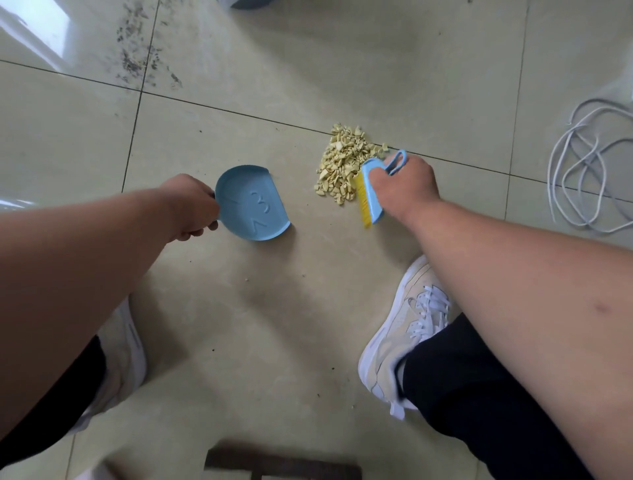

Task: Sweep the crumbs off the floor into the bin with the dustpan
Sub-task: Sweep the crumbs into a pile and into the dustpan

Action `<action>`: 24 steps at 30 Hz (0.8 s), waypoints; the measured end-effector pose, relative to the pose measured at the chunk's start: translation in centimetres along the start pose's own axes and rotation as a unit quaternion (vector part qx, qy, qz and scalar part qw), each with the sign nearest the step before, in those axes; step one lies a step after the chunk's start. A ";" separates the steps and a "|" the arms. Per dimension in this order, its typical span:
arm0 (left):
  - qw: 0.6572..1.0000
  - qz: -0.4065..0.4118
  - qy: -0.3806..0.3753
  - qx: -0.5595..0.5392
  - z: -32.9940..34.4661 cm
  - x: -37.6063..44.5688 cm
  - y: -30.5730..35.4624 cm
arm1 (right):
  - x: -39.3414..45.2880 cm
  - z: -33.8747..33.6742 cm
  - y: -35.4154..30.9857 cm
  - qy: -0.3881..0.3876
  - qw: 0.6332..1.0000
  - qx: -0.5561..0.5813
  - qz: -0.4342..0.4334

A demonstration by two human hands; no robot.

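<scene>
I am gripping the brush (371, 192) in my right hand (404, 186), fingers curled over its blue back, with the yellow bristles pointing down and left against the near edge of the crumbs (342, 168). My left hand (190, 207) is closing around the handle of the dustpan (253, 204), which is sitting low on the floor (274, 308) with its straight open lip facing the pile. Pan and pile are lying near each other but apart, with bare tile between them.

Handling judgement: the crumbs are looking like small, dry, pale-yellow chips, light and loose, so they are likely to scatter under a fast stroke. The brush and pan are appearing to be thin, stiff plastic, light enough for one hand each. I am judging the brush back and the pan handle to be the correct holds. The tile is looking glossy, so the pan lip may slide unless pressed flat.

A blue object at the top edge (251, 3) may be the bin; I cannot confirm. A white cord (582, 164) is lying to the right, well clear of the pile.
</scene>
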State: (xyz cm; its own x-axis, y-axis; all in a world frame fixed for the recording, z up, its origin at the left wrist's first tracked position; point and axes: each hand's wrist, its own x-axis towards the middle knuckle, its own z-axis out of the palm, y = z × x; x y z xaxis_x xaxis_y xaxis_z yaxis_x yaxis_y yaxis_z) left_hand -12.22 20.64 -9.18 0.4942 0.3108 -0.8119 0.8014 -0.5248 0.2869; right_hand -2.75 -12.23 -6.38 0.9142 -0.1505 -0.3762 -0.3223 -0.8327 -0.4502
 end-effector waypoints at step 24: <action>1.000 0.020 -0.008 0.020 -0.4 3.1 3.1 | 9.4 0.5 -3.2 -0.031 0.974 0.209 0.080</action>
State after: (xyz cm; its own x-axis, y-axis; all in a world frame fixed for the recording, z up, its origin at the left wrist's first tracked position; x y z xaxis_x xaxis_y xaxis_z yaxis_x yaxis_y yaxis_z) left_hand -8.10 20.30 -10.64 0.5192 0.2766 -0.8087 0.7674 -0.5674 0.2986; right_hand 6.73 -10.68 -8.86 0.8319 -0.2176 -0.5105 -0.5429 -0.5096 -0.6674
